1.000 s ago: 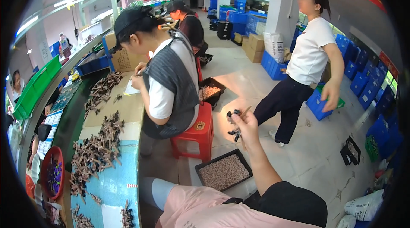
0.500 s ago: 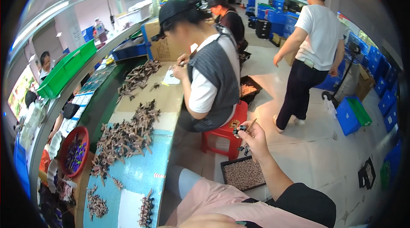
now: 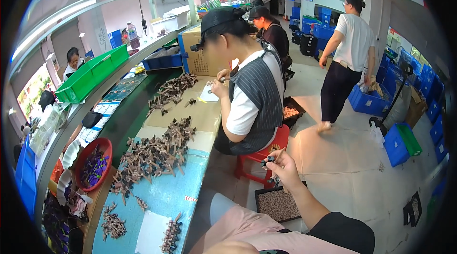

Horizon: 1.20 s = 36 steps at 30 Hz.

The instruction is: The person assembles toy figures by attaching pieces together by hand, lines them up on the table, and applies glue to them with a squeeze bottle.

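My right hand (image 3: 286,168) is raised over the floor, to the right of the bench, with its fingers pinched. It grips a small dark toy figure part (image 3: 267,161); more small pieces hang below the fingers. At the lower edge, a bare patch of my left arm or hand (image 3: 231,248) shows, its fingers hidden. On the blue bench top lies a large heap of brown and black figure parts (image 3: 154,151), with a smaller heap of tan pieces (image 3: 113,224) nearer me. A row of assembled-looking pieces (image 3: 171,236) lies along a white sheet (image 3: 151,232).
A black tray of small tan pieces (image 3: 278,205) sits on the floor below my right hand. Ahead, a seated co-worker (image 3: 257,92) works on a red stool (image 3: 273,154). A red bowl of purple parts (image 3: 95,166) stands left. Another person (image 3: 350,59) walks at right.
The view has shifted, so the bench and co-worker appear farther right and lower. The walking person has taken a step. My right hand still grips the small part.
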{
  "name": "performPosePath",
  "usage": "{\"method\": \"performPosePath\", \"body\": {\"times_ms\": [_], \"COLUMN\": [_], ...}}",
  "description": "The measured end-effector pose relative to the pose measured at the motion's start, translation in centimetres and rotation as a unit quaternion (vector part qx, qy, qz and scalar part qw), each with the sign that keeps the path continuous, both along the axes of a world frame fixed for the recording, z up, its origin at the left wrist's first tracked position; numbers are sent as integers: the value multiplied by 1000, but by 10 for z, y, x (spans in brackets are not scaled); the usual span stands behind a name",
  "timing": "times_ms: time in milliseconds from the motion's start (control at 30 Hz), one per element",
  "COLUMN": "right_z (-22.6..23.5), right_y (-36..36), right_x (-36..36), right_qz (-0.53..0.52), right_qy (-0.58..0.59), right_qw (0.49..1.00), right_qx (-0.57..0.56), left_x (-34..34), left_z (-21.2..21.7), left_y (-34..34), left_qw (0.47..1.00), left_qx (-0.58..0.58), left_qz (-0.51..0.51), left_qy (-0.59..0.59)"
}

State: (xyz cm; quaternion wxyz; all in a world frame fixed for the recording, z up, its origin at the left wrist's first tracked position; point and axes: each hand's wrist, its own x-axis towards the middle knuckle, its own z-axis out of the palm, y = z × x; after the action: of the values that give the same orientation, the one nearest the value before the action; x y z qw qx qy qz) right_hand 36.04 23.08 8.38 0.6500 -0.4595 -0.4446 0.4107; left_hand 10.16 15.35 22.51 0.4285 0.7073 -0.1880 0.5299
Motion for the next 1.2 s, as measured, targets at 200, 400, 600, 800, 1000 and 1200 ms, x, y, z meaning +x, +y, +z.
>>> {"method": "performPosePath", "body": {"times_ms": [200,400,600,800,1000,1200], "right_z": [24,38,40,22,18,6], "right_y": [-12,-7,-6,-14,-11,-9], "right_x": [-47,-73,-132,-173,-201,-227], "right_qz": [207,324,423,478,502,521], "right_qy": [18,4,110,175,182,171], "right_qw": [977,939,891,860,845,831], "right_qx": [49,119,118,45,-25,-96], "left_x": [-21,-25,-47,-64,-91,-115], "left_z": [-45,-82,-91,-101,-109,-117], "left_y": [3,22,5,-11,-15,-19], "left_qw": [865,810,805,769,716,729], "left_qx": [-74,-135,-288,-325,-368,-477], "left_qz": [413,498,452,494,539,456], "left_qy": [276,280,255,243,248,182]}}
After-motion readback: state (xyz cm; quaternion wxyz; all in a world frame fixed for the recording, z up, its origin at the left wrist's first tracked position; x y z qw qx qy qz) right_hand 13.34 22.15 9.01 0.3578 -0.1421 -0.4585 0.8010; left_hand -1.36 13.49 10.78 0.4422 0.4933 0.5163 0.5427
